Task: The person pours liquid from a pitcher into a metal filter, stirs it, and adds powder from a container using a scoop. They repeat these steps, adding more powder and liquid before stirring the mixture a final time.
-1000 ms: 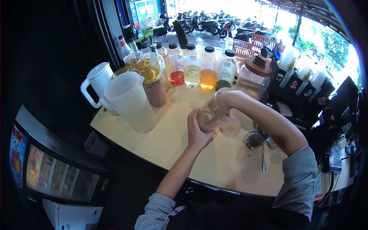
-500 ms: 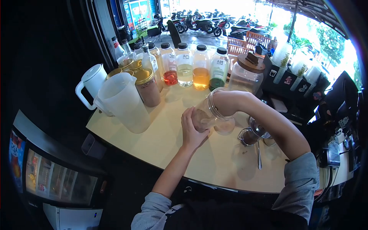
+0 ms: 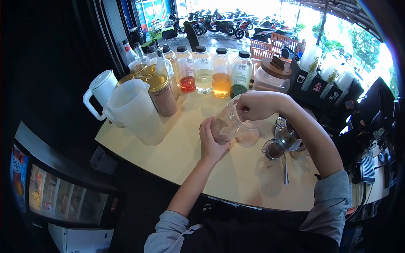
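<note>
My left hand is wrapped round the lower part of a clear jar, which leans with its mouth up and to the right. Some pale, blurry contents show near its bottom. At the jar's mouth is my right hand, fingers curled inward just inside the rim; whatever they pinch, if anything, is hidden. Beside the jar lies a round, pale lid-like piece. To the right stand a small glass jug with dark brown contents, a metal dripper and a spoon.
On the counter, a frosted pitcher, a white jug and a gold-lidded jar stand left. Several black-capped bottles line the back, beside a wooden-lidded jar. Stacked cups are at back right.
My right hand has drawn back up from deep inside the jar to its mouth, so the curled fingers now show. The left hand keeps its hold on the tilted jar.
</note>
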### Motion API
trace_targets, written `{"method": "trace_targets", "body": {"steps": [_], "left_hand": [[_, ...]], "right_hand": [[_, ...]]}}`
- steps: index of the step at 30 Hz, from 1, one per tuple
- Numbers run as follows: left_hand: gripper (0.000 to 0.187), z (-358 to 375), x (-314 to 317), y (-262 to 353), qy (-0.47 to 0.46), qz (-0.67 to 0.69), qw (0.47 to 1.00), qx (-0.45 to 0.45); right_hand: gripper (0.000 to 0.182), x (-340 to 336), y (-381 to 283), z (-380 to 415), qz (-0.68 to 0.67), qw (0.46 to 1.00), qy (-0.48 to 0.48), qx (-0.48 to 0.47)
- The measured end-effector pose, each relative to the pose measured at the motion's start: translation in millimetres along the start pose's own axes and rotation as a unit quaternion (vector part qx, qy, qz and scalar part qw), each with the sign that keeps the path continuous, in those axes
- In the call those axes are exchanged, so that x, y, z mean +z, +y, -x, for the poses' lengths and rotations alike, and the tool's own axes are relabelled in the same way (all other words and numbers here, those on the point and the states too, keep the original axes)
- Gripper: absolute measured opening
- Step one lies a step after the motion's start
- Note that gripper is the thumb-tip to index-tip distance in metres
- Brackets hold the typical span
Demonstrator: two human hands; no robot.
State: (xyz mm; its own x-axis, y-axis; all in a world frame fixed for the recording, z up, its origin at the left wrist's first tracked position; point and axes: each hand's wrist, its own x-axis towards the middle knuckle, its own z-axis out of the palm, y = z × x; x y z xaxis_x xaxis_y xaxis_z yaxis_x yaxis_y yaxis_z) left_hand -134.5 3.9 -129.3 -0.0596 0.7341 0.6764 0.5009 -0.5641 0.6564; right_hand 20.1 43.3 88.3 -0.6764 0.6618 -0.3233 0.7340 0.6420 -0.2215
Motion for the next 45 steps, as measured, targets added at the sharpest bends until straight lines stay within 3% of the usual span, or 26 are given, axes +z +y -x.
{"method": "trace_targets", "body": {"steps": [7, 23, 31, 45], "left_hand": [[0.101, 0, 1, -1, 0.007, 0.005, 1.000, -0.005], [0.100, 1, 1, 3, 0.019, 0.018, 1.000, -0.016], [0.100, 1, 2, 1, 0.016, 0.023, 0.999, -0.031], [0.107, 5, 8, -9, -0.036, 0.088, 0.989, -0.114]], "right_hand": [[0.016, -9, 16, 15, -0.135, 0.991, 0.019, -0.013], [0.014, -5, 27, 41, -0.256, 0.965, 0.023, 0.059], [0.012, -4, 42, 53, -0.434, 0.895, 0.071, 0.074], [0.011, 3, 68, 86, -0.556, 0.812, 0.173, 0.053]]}}
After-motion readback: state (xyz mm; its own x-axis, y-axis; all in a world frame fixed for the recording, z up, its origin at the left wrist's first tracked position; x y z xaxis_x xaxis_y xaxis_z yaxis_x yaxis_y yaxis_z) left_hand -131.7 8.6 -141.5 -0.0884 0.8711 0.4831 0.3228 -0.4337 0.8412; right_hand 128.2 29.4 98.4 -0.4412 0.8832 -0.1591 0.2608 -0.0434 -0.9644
